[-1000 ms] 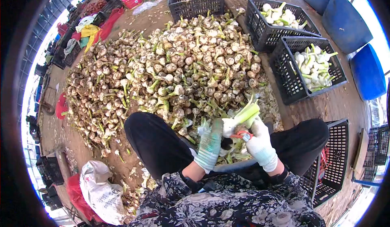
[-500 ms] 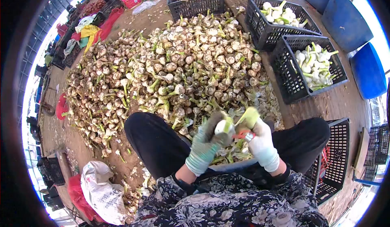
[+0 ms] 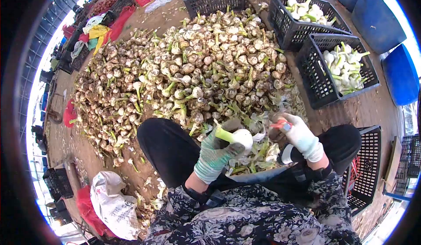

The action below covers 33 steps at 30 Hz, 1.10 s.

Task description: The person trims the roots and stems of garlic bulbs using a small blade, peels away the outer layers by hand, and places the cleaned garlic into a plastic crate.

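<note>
My left hand, in a grey-green work glove, is closed round a peeled white garlic bulb with a green stem pointing up and left. To the right, my gloved right hand grips a small red tool; its blade or tip cannot be made out. The two hands are apart. Below and between them, torn garlic skins lie in a basin between my knees. A large heap of unpeeled garlic with dirty skins and short stems spreads beyond my legs.
Black crates of cleaned garlic, one nearer and one farther, stand at the right. Another black crate is behind the heap. A white sack lies at lower left, and blue barrels line the right edge.
My hands have moved apart, the right one going rightward with the red tool. The garlic bulb stays in my left hand, now showing white. The leafy piece near my right hand is gone from it.
</note>
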Motion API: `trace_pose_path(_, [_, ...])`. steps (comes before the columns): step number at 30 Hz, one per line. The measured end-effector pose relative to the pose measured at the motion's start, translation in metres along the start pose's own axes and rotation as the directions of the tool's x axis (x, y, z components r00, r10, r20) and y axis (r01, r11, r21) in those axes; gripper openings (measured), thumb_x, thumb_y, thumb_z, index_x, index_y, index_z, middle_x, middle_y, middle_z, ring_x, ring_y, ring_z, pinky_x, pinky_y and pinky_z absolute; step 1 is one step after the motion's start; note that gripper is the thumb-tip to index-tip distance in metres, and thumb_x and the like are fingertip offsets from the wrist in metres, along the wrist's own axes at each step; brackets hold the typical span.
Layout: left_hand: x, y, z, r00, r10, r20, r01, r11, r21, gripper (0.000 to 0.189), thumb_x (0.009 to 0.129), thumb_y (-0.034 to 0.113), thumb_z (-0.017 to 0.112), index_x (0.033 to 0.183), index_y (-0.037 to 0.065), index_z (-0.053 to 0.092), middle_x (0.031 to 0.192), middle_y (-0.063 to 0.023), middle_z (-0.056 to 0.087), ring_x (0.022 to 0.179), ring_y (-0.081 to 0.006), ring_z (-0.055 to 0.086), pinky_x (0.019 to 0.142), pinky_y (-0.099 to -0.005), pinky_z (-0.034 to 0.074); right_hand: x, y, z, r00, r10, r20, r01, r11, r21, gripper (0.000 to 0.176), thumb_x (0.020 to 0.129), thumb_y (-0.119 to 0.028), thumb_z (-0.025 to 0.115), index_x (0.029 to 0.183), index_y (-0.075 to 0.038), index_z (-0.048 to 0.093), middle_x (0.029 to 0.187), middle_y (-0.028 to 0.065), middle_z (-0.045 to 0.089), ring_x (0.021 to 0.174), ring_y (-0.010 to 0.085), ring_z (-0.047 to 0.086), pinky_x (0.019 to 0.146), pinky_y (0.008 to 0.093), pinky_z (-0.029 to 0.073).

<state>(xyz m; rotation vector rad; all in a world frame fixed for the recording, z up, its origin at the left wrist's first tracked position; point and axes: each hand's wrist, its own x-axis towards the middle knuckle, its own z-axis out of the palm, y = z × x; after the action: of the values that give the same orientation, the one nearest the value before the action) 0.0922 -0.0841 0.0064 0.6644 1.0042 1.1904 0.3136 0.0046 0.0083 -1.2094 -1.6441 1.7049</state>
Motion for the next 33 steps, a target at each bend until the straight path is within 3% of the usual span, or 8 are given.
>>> trace_pose_path(2, [0.007, -0.011, -0.007, 0.98, 0.196, 0.032, -0.198, 0.942, 0.271, 0.058, 0.07, 0.008, 0.073, 0.12, 0.002, 0.045, 0.111, -0.0088, 0.054, 0.1, -0.0176, 0.054, 0.088, -0.0313, 0.046, -0.004, -0.013, 0.009, 0.985, -0.075, 0.152, 0.046, 0.982, 0.186, 0.039, 0.084, -0.029, 0.056, 0.105, 0.003, 0.05, 0.087, 0.0081, 0.06, 0.081, 0.0125, 0.057, 0.069, 0.0271, 0.047])
trace_pose_path(6, [0.002, 0.005, 0.0, 0.989, 0.049, 0.143, -0.071, 0.986, 0.153, 0.059, 0.068, 0.01, 0.075, 0.12, 0.002, 0.047, 0.11, -0.0075, 0.054, 0.103, -0.0167, 0.052, 0.089, -0.0305, 0.044, 0.006, -0.018, 0.023, 0.932, 0.033, 0.362, -0.07, 0.993, 0.09, 0.042, 0.08, -0.027, 0.061, 0.106, 0.004, 0.048, 0.087, 0.0084, 0.06, 0.081, 0.0119, 0.057, 0.07, 0.0252, 0.046])
trace_pose_path(10, [0.002, 0.0, -0.007, 0.999, 0.045, 0.024, -0.048, 0.99, 0.13, 0.072, 0.06, 0.019, 0.082, 0.119, -0.001, 0.047, 0.109, -0.0092, 0.057, 0.1, -0.0191, 0.056, 0.087, -0.0325, 0.045, -0.002, -0.013, 0.014, 0.95, 0.239, 0.201, -0.306, 0.846, 0.437, 0.031, 0.082, -0.02, 0.057, 0.103, 0.003, 0.053, 0.093, 0.0096, 0.061, 0.083, 0.0118, 0.057, 0.074, 0.0245, 0.046])
trace_pose_path(13, [0.004, -0.005, -0.001, 0.997, 0.078, 0.017, -0.079, 0.987, 0.142, 0.066, 0.064, 0.014, 0.079, 0.12, 0.0, 0.047, 0.11, -0.0097, 0.057, 0.101, -0.0195, 0.055, 0.088, -0.0328, 0.045, -0.01, -0.016, 0.027, 0.988, 0.001, 0.156, -0.01, 0.998, 0.056, 0.036, 0.082, -0.025, 0.059, 0.104, 0.003, 0.052, 0.092, 0.0099, 0.061, 0.083, 0.0136, 0.056, 0.075, 0.0263, 0.045])
trace_pose_path(23, [0.004, 0.003, 0.001, 0.992, 0.075, 0.096, -0.095, 0.97, 0.225, 0.057, 0.075, 0.008, 0.07, 0.124, -0.001, 0.042, 0.113, -0.0088, 0.053, 0.102, -0.0153, 0.052, 0.09, -0.0296, 0.043, -0.007, 0.0, 0.035, 1.0, -0.006, 0.017, 0.008, 0.997, -0.073, 0.027, 0.078, -0.005, 0.054, 0.103, 0.005, 0.052, 0.089, 0.0108, 0.06, 0.082, 0.0125, 0.055, 0.073, 0.0256, 0.045])
trace_pose_path(28, [0.008, -0.006, 0.0, 0.986, 0.106, 0.131, -0.129, 0.974, 0.184, 0.052, 0.078, 0.006, 0.065, 0.124, -0.001, 0.042, 0.113, -0.0091, 0.053, 0.1, -0.0148, 0.052, 0.086, -0.028, 0.045, -0.013, -0.005, 0.05, 0.979, 0.19, -0.07, -0.144, 0.897, 0.418, 0.021, 0.074, 0.001, 0.05, 0.095, 0.005, 0.053, 0.083, 0.0083, 0.059, 0.077, 0.0108, 0.053, 0.068, 0.0258, 0.044])
trace_pose_path(30, [0.007, -0.002, 0.007, 1.0, -0.02, 0.0, 0.02, 1.0, -0.02, 0.05, 0.078, 0.008, 0.065, 0.123, -0.001, 0.043, 0.111, -0.009, 0.054, 0.099, -0.0146, 0.052, 0.082, -0.0265, 0.046, -0.014, 0.005, 0.054, 0.984, 0.105, -0.145, -0.053, 0.946, 0.321, 0.019, 0.074, 0.001, 0.05, 0.092, 0.003, 0.051, 0.081, 0.0104, 0.058, 0.073, 0.0148, 0.054, 0.067, 0.0279, 0.044])
trace_pose_path(33, [0.011, -0.009, 0.01, 0.999, 0.038, -0.024, -0.038, 0.999, 0.009, 0.044, 0.082, 0.011, 0.061, 0.121, -0.001, 0.045, 0.109, -0.0081, 0.055, 0.096, -0.0149, 0.054, 0.079, -0.0259, 0.048, -0.017, -0.008, 0.061, 0.952, -0.225, -0.21, 0.167, 0.95, -0.263, 0.028, 0.07, 0.0, 0.055, 0.097, -0.002, 0.049, 0.087, 0.0172, 0.055, 0.076, 0.0308, 0.056, 0.068, 0.0332, 0.045])
